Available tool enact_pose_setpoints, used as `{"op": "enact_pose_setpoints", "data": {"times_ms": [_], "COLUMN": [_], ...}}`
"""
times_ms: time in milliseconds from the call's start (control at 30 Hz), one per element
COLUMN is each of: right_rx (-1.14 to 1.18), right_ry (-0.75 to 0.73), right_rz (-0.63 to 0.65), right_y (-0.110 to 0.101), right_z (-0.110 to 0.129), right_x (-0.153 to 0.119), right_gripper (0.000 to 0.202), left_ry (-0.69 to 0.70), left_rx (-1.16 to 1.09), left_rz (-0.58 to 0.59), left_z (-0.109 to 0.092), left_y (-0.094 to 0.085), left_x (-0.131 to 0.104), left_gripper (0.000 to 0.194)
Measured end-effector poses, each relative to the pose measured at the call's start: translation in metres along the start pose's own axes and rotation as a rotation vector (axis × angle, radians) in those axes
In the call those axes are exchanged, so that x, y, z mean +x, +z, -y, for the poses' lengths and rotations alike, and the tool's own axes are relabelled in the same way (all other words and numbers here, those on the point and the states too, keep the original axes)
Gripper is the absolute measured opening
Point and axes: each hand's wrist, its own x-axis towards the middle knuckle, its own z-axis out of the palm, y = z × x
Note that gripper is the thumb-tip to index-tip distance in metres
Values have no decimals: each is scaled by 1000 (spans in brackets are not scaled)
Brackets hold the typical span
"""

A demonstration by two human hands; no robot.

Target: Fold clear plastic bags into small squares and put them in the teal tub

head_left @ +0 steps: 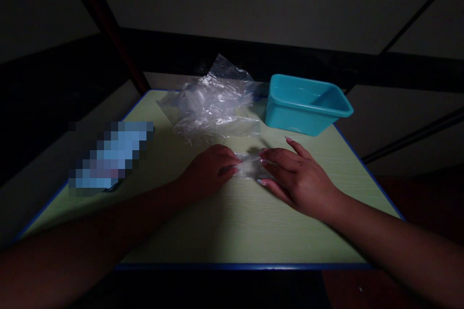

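Note:
A small clear plastic bag (248,166), looking folded or flattened, lies on the table between my two hands. My left hand (213,169) pinches its left end between thumb and fingers. My right hand (295,174) rests over its right end with fingers spread, the fingertips pressing on the plastic and the index finger raised off it. Just beyond my hands sits a loose heap of crumpled clear plastic bags (217,104). What lies under my right fingers is hidden.
A turquoise plastic basket (304,118) stands at the table's back right. On the left lies a blurred-out, phone-like object (116,154). The pale wooden table (253,236) has a blue edge, and walls rise behind it. The light is dim.

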Motion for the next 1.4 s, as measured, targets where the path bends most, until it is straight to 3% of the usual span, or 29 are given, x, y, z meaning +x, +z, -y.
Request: {"op": "enact_pose_setpoints", "data": {"times_ms": [300,733,1400], "right_rx": [49,84,33], "right_ry": [17,60,115], "right_rz": [-91,-193,-47], "right_y": [-6,24,34], "right_z": [1,-1,0], "right_x": [1,11,17], "right_gripper": [21,17,14], "left_ry": [1,14,8], "left_rx": [15,13,41], "left_rz": [15,7,20], "left_z": [-1,2,0], "left_y": [-2,0,1], "left_x": [1,0,2], "left_gripper": [21,23,24]}}
